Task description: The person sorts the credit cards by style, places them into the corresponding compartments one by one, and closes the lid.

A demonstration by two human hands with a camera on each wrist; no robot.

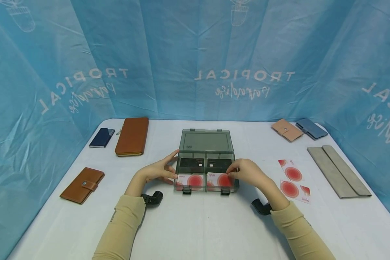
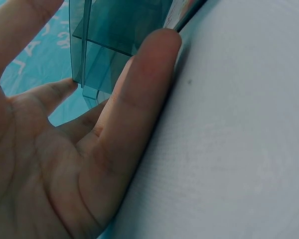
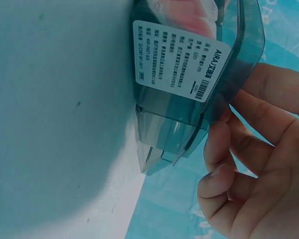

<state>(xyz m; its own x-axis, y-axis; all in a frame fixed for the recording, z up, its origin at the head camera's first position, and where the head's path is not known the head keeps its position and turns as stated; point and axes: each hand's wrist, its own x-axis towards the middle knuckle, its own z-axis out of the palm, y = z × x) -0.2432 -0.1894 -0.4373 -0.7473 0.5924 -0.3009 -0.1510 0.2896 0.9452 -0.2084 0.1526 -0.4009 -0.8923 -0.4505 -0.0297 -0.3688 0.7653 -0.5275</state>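
A translucent grey-green divided box (image 1: 206, 189) stands with its lid (image 1: 206, 141) raised at the back. Black cards (image 1: 191, 165) lie in its two rear compartments, and cards with red circles fill the two front ones. My left hand (image 1: 157, 171) rests along the box's left side, fingers fairly straight and spread, touching the wall. Over the right rim, my right hand (image 1: 247, 171) pinches the right end of the front-right card (image 1: 217, 179); its fingertips are partly hidden. In the right wrist view a white label (image 3: 179, 59) shows on the box's side, and the other fingers are curled.
Two red-circle cards (image 1: 294, 191) lie on the white table right of the box. A grey sleeve case (image 1: 338, 171), pink wallet (image 1: 286, 130) and blue wallet (image 1: 312, 129) sit farther right. Brown wallets (image 1: 82, 185) and a navy card holder (image 1: 102, 138) lie left. Blue curtain (image 1: 195, 54) encloses the table.
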